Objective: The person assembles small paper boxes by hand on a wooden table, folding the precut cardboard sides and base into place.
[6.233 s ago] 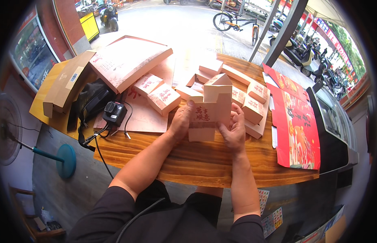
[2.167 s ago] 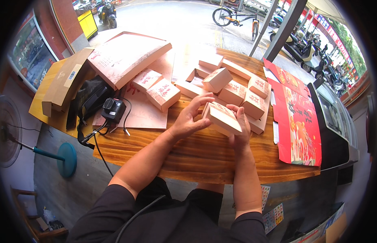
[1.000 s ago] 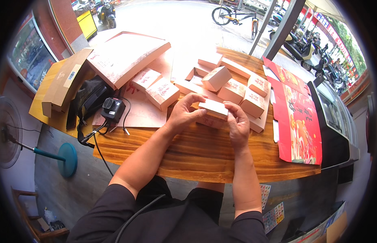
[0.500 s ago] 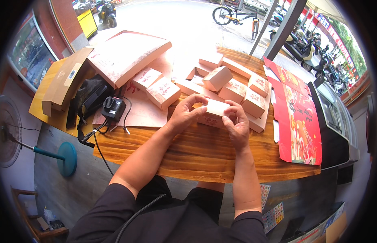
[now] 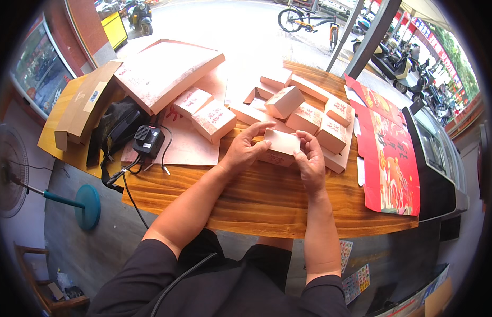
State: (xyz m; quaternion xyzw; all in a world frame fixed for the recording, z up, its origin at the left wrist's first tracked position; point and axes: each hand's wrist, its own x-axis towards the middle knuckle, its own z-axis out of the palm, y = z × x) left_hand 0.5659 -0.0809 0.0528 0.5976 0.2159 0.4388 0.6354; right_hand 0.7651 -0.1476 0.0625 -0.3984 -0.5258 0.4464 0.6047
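Note:
Between my two hands is a small pale pink cardboard box (image 5: 282,141), its plain end facing up and a printed side toward me. My left hand (image 5: 247,149) grips its left side, thumb near the top edge. On the opposite side my right hand (image 5: 310,161) pinches the right edge with thumb and fingers. Just beyond stands a shallow pink tray box (image 5: 338,162) holding several small printed boxes. One of these small boxes (image 5: 284,102) rests tilted on top of the others. To the left, two more small boxes (image 5: 214,121) lie on a flat pink sheet.
A large pink lid (image 5: 169,74) leans at the back left, beside a brown carton (image 5: 87,105). A black device with cables (image 5: 148,141) sits at the table's left. Red printed card (image 5: 391,158) lies on the right, against a glass-fronted case (image 5: 436,142).
The small box's top has tipped slightly toward me, showing more of its plain face. My hands have barely shifted; the other boxes stay put.

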